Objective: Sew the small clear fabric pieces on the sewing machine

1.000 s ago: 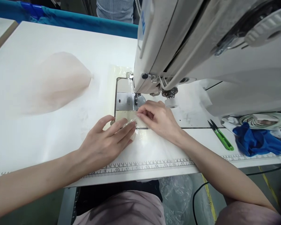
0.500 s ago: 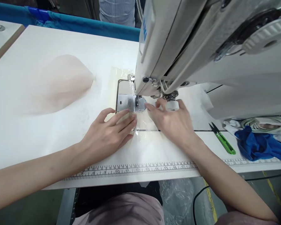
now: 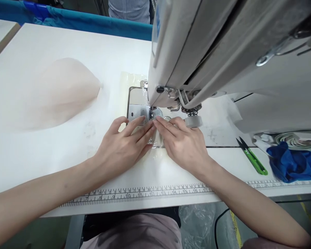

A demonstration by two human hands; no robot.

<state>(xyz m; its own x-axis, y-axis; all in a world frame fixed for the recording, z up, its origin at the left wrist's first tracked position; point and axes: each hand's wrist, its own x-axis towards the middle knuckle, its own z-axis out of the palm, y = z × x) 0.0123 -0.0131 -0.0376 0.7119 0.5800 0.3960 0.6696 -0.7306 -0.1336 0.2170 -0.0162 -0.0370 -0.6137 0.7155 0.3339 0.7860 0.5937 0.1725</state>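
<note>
While both palms lie flat, fingers outstretched, the left hand (image 3: 123, 148) and right hand (image 3: 182, 145) press a thin translucent cream fabric piece (image 3: 155, 157) on the white table (image 3: 41, 152), fingertips meeting beneath the grey sewing machine (image 3: 223, 52).

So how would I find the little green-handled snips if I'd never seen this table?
Start at the big grey sewing machine that fills the right of the white table. Just below its body, right of the right hand, the snips lie flat on the table, with a crumpled blue cloth further right. Their bright green handle and dark pointed blades are the only such thing there.
</note>
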